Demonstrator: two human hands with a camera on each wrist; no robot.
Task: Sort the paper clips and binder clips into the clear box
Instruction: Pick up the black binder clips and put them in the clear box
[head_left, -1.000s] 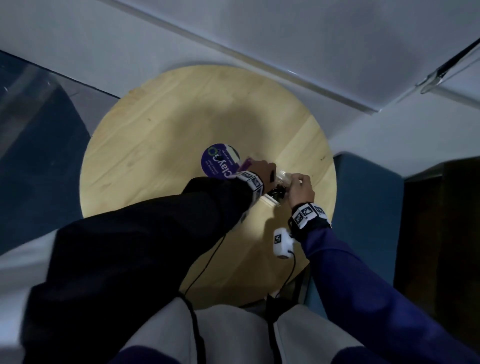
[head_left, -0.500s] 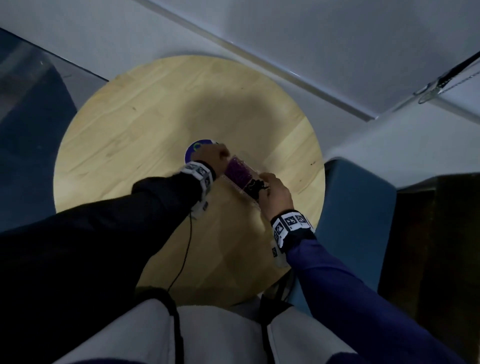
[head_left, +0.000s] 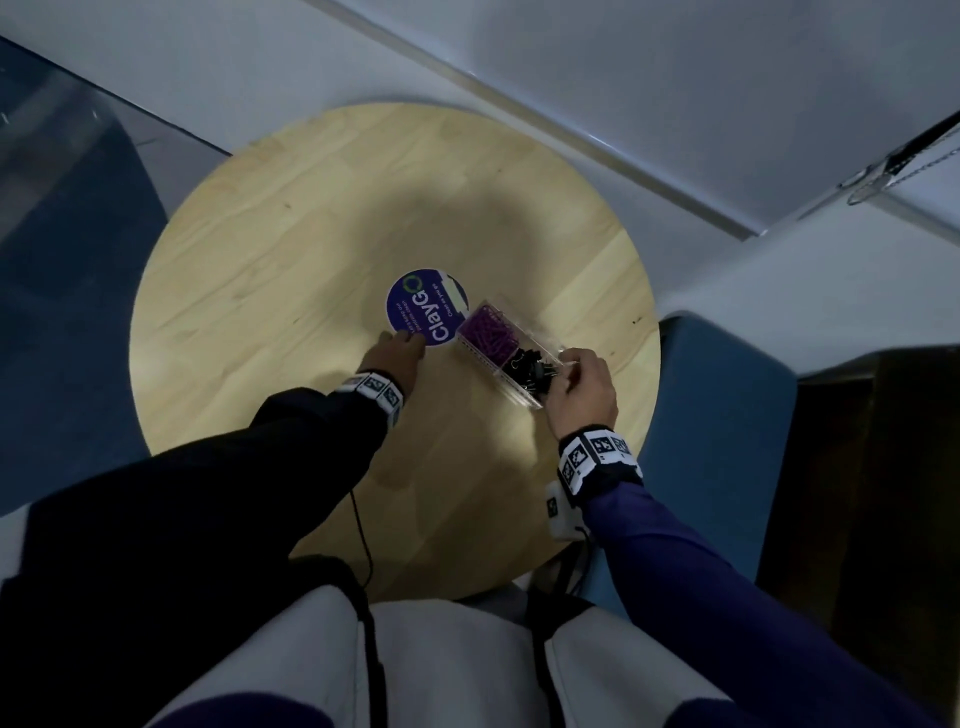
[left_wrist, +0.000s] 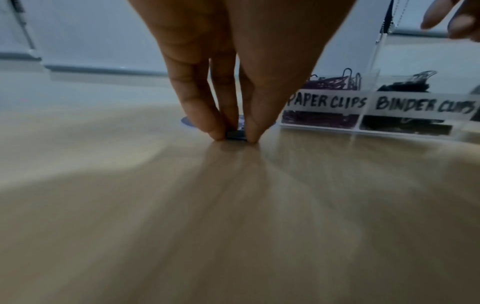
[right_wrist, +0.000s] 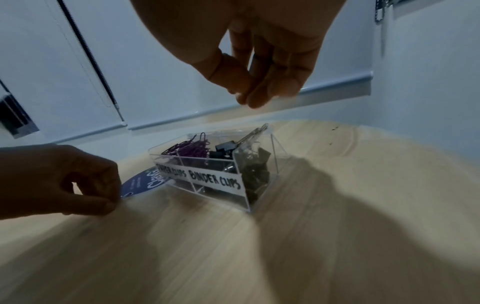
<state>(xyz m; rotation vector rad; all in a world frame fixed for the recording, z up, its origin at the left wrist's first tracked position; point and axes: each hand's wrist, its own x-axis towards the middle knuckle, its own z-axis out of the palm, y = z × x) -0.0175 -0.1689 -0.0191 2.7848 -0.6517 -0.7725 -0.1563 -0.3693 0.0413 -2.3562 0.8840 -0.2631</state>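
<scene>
A clear box (head_left: 524, 397) lies on the round wooden table (head_left: 285, 249). Its far compartment holds purple paper clips (head_left: 491, 332) and its near one black binder clips (head_left: 530, 366). Handwritten labels on the box (right_wrist: 207, 174) name both compartments. My left hand (head_left: 402, 345) pinches the near edge of a round purple ClayGo disc (head_left: 421, 306), fingertips down on the table (left_wrist: 235, 135). My right hand (right_wrist: 249, 96) hovers over the binder-clip end with its fingertips bunched together. A dark sliver shows between its fingers, and I cannot tell what it is.
A blue seat (head_left: 727, 441) stands against the table's right edge, with a dark cabinet (head_left: 883, 493) beyond it. A pale wall and window blind run behind the table. A thin cable (head_left: 361, 530) hangs from my left wrist over the near edge.
My left hand left the box and came down to the near edge of the purple disc. My right hand drew back slightly from the binder-clip end. The box's contents now show.
</scene>
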